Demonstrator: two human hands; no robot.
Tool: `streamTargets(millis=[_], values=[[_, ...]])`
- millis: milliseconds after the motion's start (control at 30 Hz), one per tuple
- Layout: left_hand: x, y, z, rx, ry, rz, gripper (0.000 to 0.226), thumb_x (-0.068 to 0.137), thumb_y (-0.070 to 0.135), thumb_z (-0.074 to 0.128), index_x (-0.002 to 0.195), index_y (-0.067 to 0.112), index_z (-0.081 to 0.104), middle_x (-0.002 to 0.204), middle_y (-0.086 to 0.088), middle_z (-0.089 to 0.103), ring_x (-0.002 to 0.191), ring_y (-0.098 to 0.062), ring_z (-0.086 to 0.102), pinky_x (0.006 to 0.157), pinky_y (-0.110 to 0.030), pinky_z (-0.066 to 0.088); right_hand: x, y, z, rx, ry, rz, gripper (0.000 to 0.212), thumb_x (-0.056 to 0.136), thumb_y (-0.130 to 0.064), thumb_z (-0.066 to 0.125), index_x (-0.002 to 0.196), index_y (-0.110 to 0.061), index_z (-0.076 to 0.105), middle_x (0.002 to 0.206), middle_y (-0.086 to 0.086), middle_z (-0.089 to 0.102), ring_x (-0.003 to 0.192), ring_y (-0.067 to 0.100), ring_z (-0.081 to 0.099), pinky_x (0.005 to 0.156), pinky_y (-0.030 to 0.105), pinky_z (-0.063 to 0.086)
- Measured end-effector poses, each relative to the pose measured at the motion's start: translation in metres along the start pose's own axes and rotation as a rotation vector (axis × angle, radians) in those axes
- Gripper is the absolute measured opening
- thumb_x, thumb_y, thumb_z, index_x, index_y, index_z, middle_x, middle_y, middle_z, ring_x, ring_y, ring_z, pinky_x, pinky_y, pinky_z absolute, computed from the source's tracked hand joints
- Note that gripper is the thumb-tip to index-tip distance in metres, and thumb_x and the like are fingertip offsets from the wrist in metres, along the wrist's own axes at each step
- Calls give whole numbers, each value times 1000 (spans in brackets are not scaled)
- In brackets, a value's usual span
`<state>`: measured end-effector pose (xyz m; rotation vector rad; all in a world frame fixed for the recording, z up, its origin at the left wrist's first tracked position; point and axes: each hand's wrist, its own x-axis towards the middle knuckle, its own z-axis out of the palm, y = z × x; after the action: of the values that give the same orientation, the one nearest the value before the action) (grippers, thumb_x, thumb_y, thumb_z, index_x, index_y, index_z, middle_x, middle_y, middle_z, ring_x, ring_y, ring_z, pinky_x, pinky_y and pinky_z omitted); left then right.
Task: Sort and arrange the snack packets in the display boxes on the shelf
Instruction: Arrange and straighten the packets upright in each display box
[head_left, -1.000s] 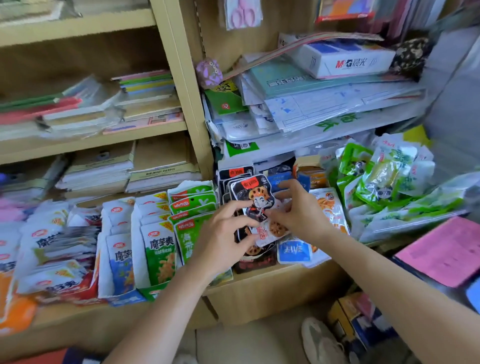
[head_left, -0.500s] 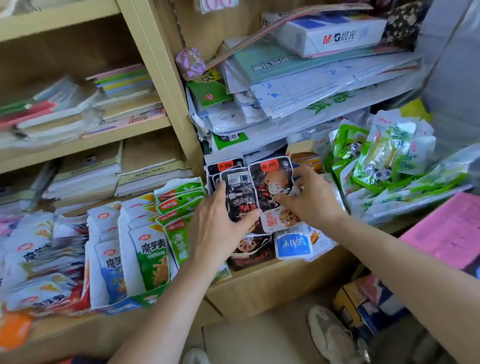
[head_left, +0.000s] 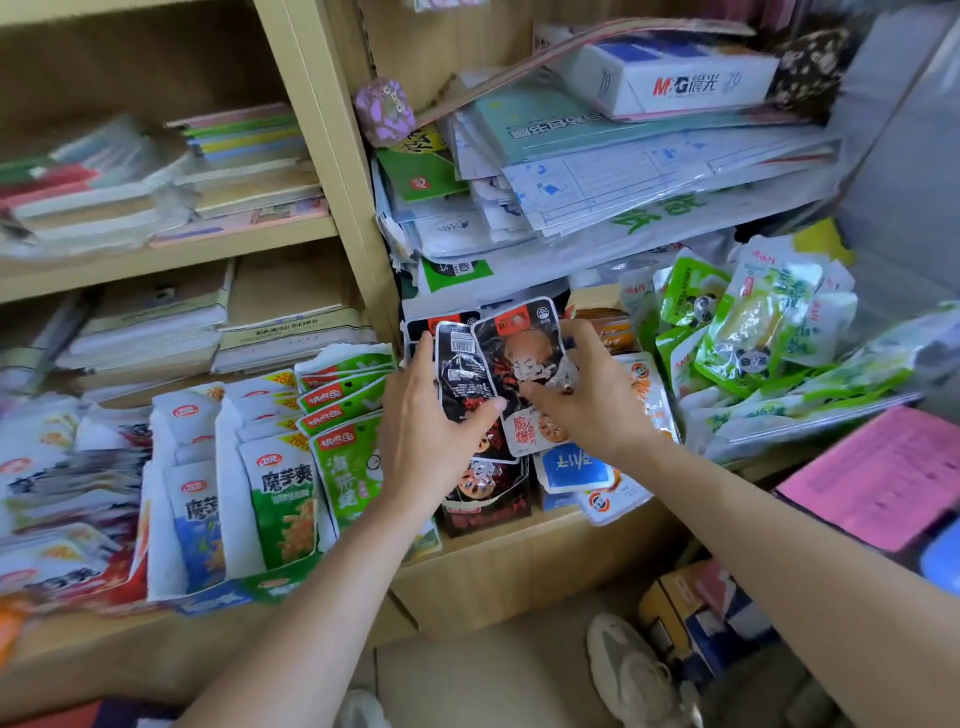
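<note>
My left hand (head_left: 434, 431) grips a black snack packet (head_left: 462, 371) turned back side out, thumb across its lower edge. Beside it my right hand (head_left: 592, 400) pinches a black packet with a cartoon face (head_left: 522, 353) by its right edge. Both packets stand over a black display box (head_left: 485, 499) at the shelf's front, with more black packets behind. Left of it, green and white packets (head_left: 280, 499) stand in rows in a display box (head_left: 223, 597). A blue-and-white packet (head_left: 574, 465) lies just under my right wrist.
Green panda packets (head_left: 737, 332) pile up at the right of the shelf. Papers and a white M&G box (head_left: 675, 80) fill the shelf above. Books fill the left shelves (head_left: 171, 249). A pink sheet (head_left: 878, 478) lies at the right, with a shoe (head_left: 634, 670) and boxes on the floor.
Both hands have lifted the black packets and spread them apart; the left one now shows its back. The view has shifted slightly down and right.
</note>
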<state>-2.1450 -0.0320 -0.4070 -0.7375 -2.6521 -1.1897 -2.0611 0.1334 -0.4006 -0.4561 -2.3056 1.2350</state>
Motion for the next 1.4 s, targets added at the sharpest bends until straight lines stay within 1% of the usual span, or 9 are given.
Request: streamTargets(millis=[267, 400, 500, 733, 833, 933, 1067, 1233, 1400], values=[[4, 3, 6, 41, 18, -18, 107, 72, 56, 83, 157, 33, 23, 132, -5, 52, 124, -21, 48, 83, -26, 39, -4, -3, -1, 128, -80, -18, 67, 95, -21, 65, 152, -19, 30, 136, -7, 55, 114, 7, 58, 87, 25, 53], [4, 6, 9, 66, 54, -56, 107, 71, 57, 84, 156, 33, 24, 128, -6, 52, 119, -24, 53, 80, -29, 43, 5, 0, -15, 65, -214, -2, 75, 96, -17, 63, 157, -19, 20, 159, -8, 28, 145, 6, 25, 105, 17, 32], [2, 9, 10, 42, 74, -43, 106, 72, 54, 84, 156, 32, 24, 130, -6, 50, 123, -24, 49, 84, -34, 46, 8, 5, -17, 18, -241, -1, 80, 95, -19, 66, 158, -22, 16, 162, -7, 22, 148, 9, 20, 111, 22, 30], [-4, 13, 12, 251, 49, 49, 136, 61, 75, 77, 160, 16, 6, 153, -8, 38, 127, -23, 27, 100, -45, 43, 10, 12, -15, 108, -271, 11, 79, 95, -22, 66, 158, -24, 18, 162, -10, 24, 148, 7, 22, 117, 38, 35], [-2, 11, 14, 313, 131, 128, 127, 63, 80, 71, 157, 11, 20, 144, -11, 46, 120, -24, 34, 98, -43, 45, 10, 13, -14, 79, -275, 14, 78, 95, -16, 66, 157, -23, 20, 159, -11, 28, 135, 5, 41, 104, 24, 44], [-1, 10, 12, 389, 176, 193, 114, 66, 77, 72, 156, 19, 30, 155, -12, 32, 128, -31, 34, 103, -42, 44, 8, 14, -6, -115, -165, -32, 83, 89, -21, 73, 156, -24, 24, 153, -3, 40, 107, 7, 56, 80, 9, 43], [-1, 0, 4, 366, 100, 442, 70, 76, 53, 78, 141, 35, 57, 157, 0, 37, 137, -29, 31, 111, -48, 32, 9, 14, 0, -176, -103, -72, 89, 83, -30, 79, 154, -15, 29, 142, 7, 49, 128, 21, 47, 96, 19, 36], [0, -8, -6, 539, -49, 637, 52, 90, 40, 65, 141, 41, 54, 166, 5, 22, 149, -30, 23, 115, -55, 21, 8, 14, -5, -173, -162, -62, 97, 78, -32, 83, 155, -13, 27, 144, 6, 52, 129, 21, 51, 102, 30, 45], [-5, -9, -10, 637, -148, 540, 47, 95, 58, 43, 138, 42, 54, 160, 10, 36, 149, -23, 29, 117, -52, 20, 2, 15, -5, -121, -226, -62, 99, 75, -38, 85, 154, -17, 30, 118, -1, 66, 97, 15, 64, 87, 33, 56]])
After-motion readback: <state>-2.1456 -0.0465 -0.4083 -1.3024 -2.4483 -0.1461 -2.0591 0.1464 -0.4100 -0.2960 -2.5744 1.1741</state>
